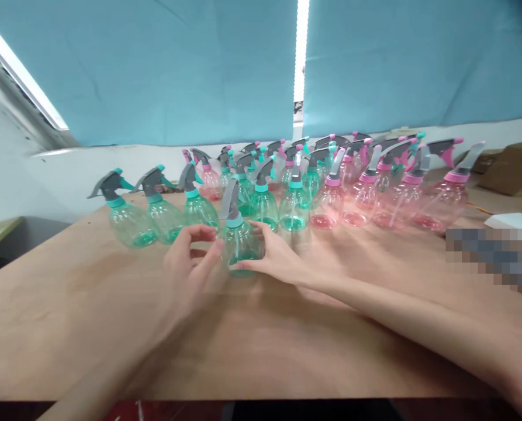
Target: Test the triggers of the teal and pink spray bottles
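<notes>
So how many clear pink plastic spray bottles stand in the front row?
4: the first bottle, right of a clear green plastic spray bottle; the second bottle and third bottle, next along; the fourth bottle, farthest right. Others stand partly hidden behind.

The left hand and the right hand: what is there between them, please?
In the head view, a green spray bottle is between the left hand and the right hand.

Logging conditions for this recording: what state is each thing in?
Front green bottle: upright, sprayer fitted
Left hand: fingers apart, beside the bottle; contact unclear
Right hand: curled around the bottle's right side
Other green bottles: standing, sprayers fitted
Pink bottles: standing, sprayers fitted
Blue curtains: hanging, bright gap between
</notes>
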A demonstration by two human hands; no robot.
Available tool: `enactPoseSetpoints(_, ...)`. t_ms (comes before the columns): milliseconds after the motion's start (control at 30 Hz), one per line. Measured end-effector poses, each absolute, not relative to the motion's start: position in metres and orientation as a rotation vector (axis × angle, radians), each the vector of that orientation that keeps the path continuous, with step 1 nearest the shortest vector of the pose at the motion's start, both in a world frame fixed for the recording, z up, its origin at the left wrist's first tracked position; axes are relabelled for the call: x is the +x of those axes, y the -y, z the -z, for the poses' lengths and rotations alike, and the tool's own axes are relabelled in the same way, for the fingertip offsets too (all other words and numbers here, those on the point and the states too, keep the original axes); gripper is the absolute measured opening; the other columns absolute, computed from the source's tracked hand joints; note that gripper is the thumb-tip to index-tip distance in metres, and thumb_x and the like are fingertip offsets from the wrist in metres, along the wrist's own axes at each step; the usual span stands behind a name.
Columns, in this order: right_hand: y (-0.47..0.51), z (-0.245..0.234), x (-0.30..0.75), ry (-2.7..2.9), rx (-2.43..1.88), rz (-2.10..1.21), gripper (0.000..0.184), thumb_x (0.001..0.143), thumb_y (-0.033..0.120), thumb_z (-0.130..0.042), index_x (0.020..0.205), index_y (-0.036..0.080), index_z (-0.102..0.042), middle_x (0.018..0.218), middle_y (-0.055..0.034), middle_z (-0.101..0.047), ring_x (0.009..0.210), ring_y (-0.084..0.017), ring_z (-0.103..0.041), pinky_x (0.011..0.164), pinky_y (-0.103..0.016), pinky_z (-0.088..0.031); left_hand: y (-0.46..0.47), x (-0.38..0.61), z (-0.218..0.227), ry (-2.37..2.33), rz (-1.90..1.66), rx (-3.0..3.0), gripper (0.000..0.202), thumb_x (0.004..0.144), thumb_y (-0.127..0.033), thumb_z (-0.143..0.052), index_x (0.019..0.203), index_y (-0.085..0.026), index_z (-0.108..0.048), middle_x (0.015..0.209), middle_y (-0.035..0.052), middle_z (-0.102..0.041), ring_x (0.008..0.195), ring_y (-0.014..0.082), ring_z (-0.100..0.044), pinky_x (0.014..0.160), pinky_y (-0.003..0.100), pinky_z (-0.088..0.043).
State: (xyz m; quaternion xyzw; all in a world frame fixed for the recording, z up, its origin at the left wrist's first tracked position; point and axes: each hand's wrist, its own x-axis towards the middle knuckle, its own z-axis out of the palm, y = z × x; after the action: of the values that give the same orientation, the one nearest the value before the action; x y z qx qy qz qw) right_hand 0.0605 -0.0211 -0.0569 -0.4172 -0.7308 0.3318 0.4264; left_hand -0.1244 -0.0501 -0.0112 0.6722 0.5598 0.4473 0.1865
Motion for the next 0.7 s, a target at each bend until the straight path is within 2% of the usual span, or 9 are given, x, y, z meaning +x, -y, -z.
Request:
enactPoseSetpoints(100,0.025,0.060,0.058,1.818,-1.080,-0.833,0.095,0.067,0.055,-0.077,0.141,0.016,-0.032,0.143,-0.0180,-0.043,0.133,-0.030,-0.041,0.107,-0.048,-0.037,0.028,-0.121,0.003,-1.405,-1.226,1.870,0.053,0.079,-0.047,-0.068,0.121,-0.020,-0.050,0.127,0.0111,-0.056,0.119,0.0293,-0.055,0.090,0.042,-0.052)
enactPoseSetpoints(133,0.029,0.060,0.060,1.839,-1.076,-0.832,0.095,0.067,0.056,-0.076,0.140,0.015,-0.033,0.143,-0.0183,-0.043,0.132,-0.031,-0.042,0.106,-0.049,-0.038,0.023,-0.118,0.000,-1.339,-1.149,1.878,0.058,0.078,-0.045,-0.069,0.126,-0.021,-0.046,0.133,0.0114,-0.053,0.124,0.0297,-0.051,0.095,0.044,-0.049)
enactPoseSetpoints(200,0.040,0.056,0.066,1.894,-1.049,-0.842,0.093,0.067,0.057,-0.076,0.139,0.015,-0.034,0.140,-0.0180,-0.046,0.128,-0.031,-0.045,0.103,-0.049,-0.041,0.018,-0.109,-0.007,-1.252,-1.090,1.914,0.060,0.076,-0.045,-0.070,0.127,-0.021,-0.047,0.130,0.0112,-0.055,0.120,0.0302,-0.054,0.096,0.047,-0.048)
enactPoseSetpoints(300,0.060,0.045,0.078,1.975,-1.018,-0.898,0.085,0.070,0.053,-0.075,0.137,0.017,-0.038,0.133,-0.0155,-0.053,0.119,-0.030,-0.053,0.095,-0.047,-0.047,0.023,-0.089,-0.016,-1.134,-1.082,1.961,0.059,0.075,-0.041,-0.072,0.125,-0.022,-0.048,0.125,0.0102,-0.058,0.103,0.0269,-0.062,0.089,0.046,-0.052)
enactPoseSetpoints(467,0.076,0.037,0.102,2.103,-1.065,-0.690,0.076,0.071,0.055,-0.074,0.130,0.019,-0.043,0.123,-0.0133,-0.058,0.111,-0.032,-0.057,0.089,-0.049,-0.049,0.044,-0.056,-0.020,-0.977,-1.070,2.060,0.027,0.079,-0.022,-0.055,0.106,-0.018,-0.055,0.117,0.0075,-0.062,0.096,0.0222,-0.064,0.087,0.042,-0.053)
enactPoseSetpoints(600,0.063,0.053,0.136,2.256,-1.015,-0.473,0.078,0.070,0.061,-0.073,0.128,0.016,-0.045,0.124,-0.0168,-0.058,0.115,-0.034,-0.054,0.094,-0.052,-0.045,0.042,-0.037,-0.010,-0.905,-1.145,2.048,0.036,0.077,-0.018,-0.052,0.113,-0.018,-0.057,0.113,0.0067,-0.065,0.088,0.0193,-0.064,0.086,0.040,-0.053)
enactPoseSetpoints(700,0.050,0.070,0.170,2.325,-1.085,-0.417,0.070,0.077,0.060,-0.067,0.127,0.015,-0.048,0.126,-0.0183,-0.057,0.117,-0.034,-0.053,0.096,-0.051,-0.044,0.031,-0.028,-0.003,-0.847,-1.155,1.975,0.041,0.076,-0.019,-0.054,0.116,-0.018,-0.059,0.114,0.0071,-0.066,0.080,0.0174,-0.063,0.084,0.039,-0.054)
